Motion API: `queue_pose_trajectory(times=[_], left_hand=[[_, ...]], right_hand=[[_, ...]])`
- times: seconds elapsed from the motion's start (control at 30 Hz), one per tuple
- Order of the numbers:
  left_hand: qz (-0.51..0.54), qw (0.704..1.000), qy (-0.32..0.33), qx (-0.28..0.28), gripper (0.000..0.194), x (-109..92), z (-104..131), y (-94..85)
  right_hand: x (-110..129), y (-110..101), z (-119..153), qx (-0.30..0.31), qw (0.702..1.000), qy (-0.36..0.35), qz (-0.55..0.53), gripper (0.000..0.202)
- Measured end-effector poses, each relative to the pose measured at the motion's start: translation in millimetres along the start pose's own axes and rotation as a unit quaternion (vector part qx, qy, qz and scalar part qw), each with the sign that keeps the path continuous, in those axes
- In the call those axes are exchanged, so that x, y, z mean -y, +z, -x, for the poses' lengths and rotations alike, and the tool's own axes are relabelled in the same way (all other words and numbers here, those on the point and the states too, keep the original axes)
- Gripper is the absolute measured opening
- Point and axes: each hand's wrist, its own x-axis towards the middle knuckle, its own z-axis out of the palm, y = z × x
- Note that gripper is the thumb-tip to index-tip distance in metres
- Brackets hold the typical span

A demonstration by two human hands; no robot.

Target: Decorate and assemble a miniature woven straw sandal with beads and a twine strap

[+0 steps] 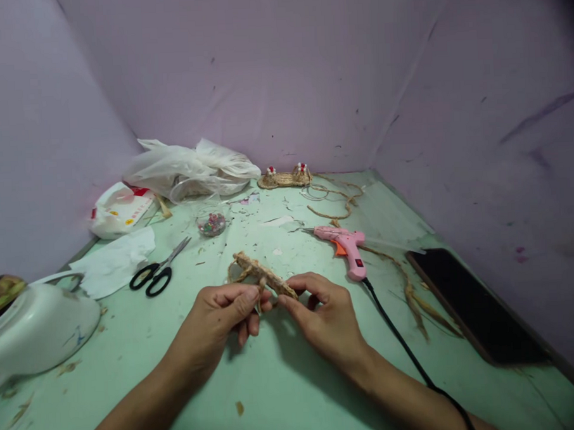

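A small woven straw sandal (261,271), its braided sole seen nearly edge-on, is held above the table in front of me. My left hand (222,319) pinches a strand of straw on its near side between thumb and fingers. The near right end of the sole is gripped by my right hand (330,321), thumb below and fingers on top. A thin loop of straw sticks out at the sole's far left end. My left fingers partly hide where the strand meets the sole.
A pink glue gun (343,241) lies right of my hands, its black cord (399,337) passing my right forearm. Scissors (160,268), a bead tub (212,224) and a white basket (39,327) are left. Finished-looking straw sandals (284,179) stand behind; a phone (471,302) lies right.
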Motion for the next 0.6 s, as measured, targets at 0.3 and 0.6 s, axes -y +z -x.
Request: queue_pose_trajectory(times=[0.3, 0.6], left_hand=[[-0.045, 0.997, 0.020, -0.056, 0.021, -1.9, 2.9, 1.5], [-0.065, 0.993, 0.003, -0.100, 0.024, -6.2, 5.0, 5.9]], right_hand=[[-0.7, 1.3, 2.3, -0.003, 0.999, -0.050, -0.004, 0.009], [2.0, 4.1, 4.7, -0.037, 0.987, -0.151, 0.031, 0.013]])
